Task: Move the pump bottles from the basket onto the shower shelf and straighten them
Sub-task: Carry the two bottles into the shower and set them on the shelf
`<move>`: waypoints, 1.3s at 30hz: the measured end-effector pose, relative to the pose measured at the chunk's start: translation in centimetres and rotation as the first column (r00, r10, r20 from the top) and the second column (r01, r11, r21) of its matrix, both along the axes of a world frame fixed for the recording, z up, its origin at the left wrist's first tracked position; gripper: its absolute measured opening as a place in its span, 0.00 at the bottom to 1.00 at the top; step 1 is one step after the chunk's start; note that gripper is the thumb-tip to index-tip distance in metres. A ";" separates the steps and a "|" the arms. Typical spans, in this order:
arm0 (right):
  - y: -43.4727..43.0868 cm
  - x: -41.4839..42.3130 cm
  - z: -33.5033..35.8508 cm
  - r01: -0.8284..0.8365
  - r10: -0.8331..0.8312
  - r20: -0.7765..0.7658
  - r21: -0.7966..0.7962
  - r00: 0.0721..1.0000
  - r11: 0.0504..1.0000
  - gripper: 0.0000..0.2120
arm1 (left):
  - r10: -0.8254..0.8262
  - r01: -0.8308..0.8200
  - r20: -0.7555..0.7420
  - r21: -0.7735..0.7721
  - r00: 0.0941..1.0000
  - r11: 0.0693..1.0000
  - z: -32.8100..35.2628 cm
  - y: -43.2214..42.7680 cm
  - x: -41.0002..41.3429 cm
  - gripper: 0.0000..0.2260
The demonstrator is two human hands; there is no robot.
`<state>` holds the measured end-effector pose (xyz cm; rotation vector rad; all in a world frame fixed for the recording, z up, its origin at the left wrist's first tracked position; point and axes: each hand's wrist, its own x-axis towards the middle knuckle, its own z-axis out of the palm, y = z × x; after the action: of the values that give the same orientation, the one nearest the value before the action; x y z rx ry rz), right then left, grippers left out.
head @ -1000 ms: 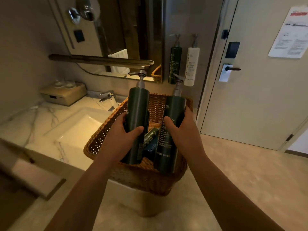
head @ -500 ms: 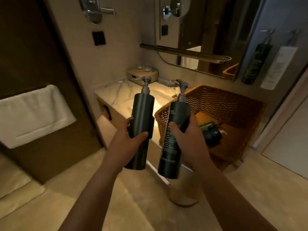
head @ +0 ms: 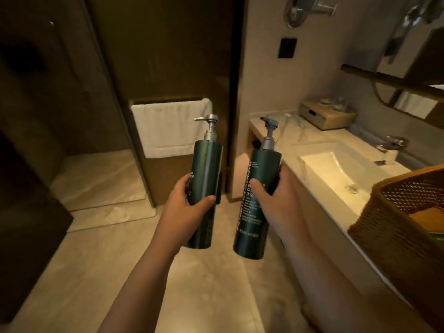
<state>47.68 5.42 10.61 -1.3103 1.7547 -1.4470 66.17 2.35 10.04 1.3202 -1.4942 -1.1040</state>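
I hold two dark green pump bottles upright in front of me, above the floor. My left hand (head: 186, 205) grips the left pump bottle (head: 205, 169), whose silver nozzle points left. My right hand (head: 276, 203) grips the right pump bottle (head: 258, 179), which tilts slightly and shows white lettering down its side. The woven brown basket (head: 398, 212) stands on the counter at the right edge, partly cut off. No shower shelf is visible.
A marble counter (head: 310, 135) with a lit sink (head: 336, 171) runs along the right. A white towel (head: 171, 127) hangs over a dark rail straight ahead, beside a dark vertical frame (head: 236, 92). A pale mat (head: 96, 179) lies behind it. Beige tiled floor lies below.
My view has swung left, away from the basket and mirror toward the towel and dark frame. Both bottles have left the basket and travel with my hands.
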 end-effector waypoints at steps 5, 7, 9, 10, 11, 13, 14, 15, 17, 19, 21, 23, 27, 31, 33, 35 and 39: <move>-5.6 10.1 0.1 -0.141 0.141 0.008 0.013 0.990 0.990 0.19 | 0.140 -0.141 0.027 0.016 0.990 0.990 -0.1 -3.3 10.1 0.33; -7.7 14.1 -0.1 -0.185 0.185 0.003 0.028 0.983 0.982 0.21 | 0.193 -0.194 0.036 0.022 0.981 0.981 -0.3 -4.6 14.1 0.33; -9.7 17.9 -0.5 -0.230 0.230 0.002 0.040 0.973 0.972 0.21 | 0.250 -0.251 0.037 0.032 0.968 0.967 -0.6 -5.6 17.8 0.33; -10.6 19.7 -0.7 -0.252 0.252 -0.002 0.043 0.968 0.967 0.22 | 0.280 -0.281 0.038 0.038 0.959 0.959 -0.8 -5.9 19.6 0.33; -11.4 21.5 -0.9 -0.273 0.274 -0.004 0.045 0.962 0.961 0.22 | 0.307 -0.308 0.039 0.043 0.951 0.950 -1.0 -6.2 21.3 0.32; -12.8 24.7 -1.2 -0.318 0.319 -0.011 0.046 0.948 0.947 0.23 | 0.354 -0.356 0.038 0.054 0.934 0.933 -1.4 -6.6 24.4 0.32; -13.4 26.2 -1.4 -0.340 0.341 -0.019 0.047 0.940 0.939 0.22 | 0.375 -0.377 0.036 0.060 0.926 0.924 -1.6 -6.7 25.9 0.32; -13.9 27.6 -1.5 -0.361 0.362 -0.025 0.050 0.932 0.931 0.21 | 0.393 -0.395 0.035 0.067 0.919 0.916 -1.7 -6.8 27.2 0.32; -14.9 30.2 -1.8 -0.402 0.404 -0.018 0.057 0.915 0.914 0.21 | 0.423 -0.425 0.039 0.080 0.905 0.902 -2.1 -7.0 29.6 0.32; -15.8 32.4 -2.2 -0.440 0.442 -0.004 0.063 0.897 0.896 0.22 | 0.449 -0.450 0.033 0.096 0.893 0.888 -2.5 -7.3 31.6 0.33; -16.7 34.3 -2.7 -0.473 0.475 0.001 0.071 0.880 0.878 0.23 | 0.477 -0.476 0.022 0.112 0.879 0.872 -3.1 -7.8 33.3 0.33; -17.6 35.8 -3.1 -0.499 0.502 -0.005 0.084 0.865 0.862 0.23 | 0.504 -0.504 0.028 0.118 0.863 0.856 -3.7 -8.3 34.7 0.32; -20.3 38.4 -3.8 -0.536 0.540 -0.016 0.103 0.841 0.838 0.23 | 0.540 -0.540 0.031 0.127 0.841 0.832 -4.5 -9.8 36.8 0.31; -23.6 41.0 -4.6 -0.569 0.574 -0.013 0.115 0.819 0.814 0.22 | 0.587 -0.584 0.025 0.146 0.809 0.798 -5.0 -12.3 38.9 0.32; -25.7 42.3 -5.1 -0.588 0.594 -0.016 0.120 0.805 0.800 0.22 | 0.607 -0.606 0.041 0.144 0.794 0.782 -5.1 -14.0 39.9 0.32; -28.3 43.6 -5.4 -0.607 0.613 -0.019 0.119 0.790 0.785 0.22 | 0.619 -0.621 0.061 0.140 0.783 0.771 -5.2 -16.1 40.8 0.32; -34.4 46.2 -5.1 -0.639 0.642 0.002 0.104 0.767 0.762 0.21 | 0.646 -0.653 0.095 0.091 0.757 0.752 -4.5 -21.7 42.8 0.31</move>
<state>93.84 -28.97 5.51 -1.6681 1.1766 -0.9286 109.01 -19.33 5.53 1.7846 -0.8732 -0.6948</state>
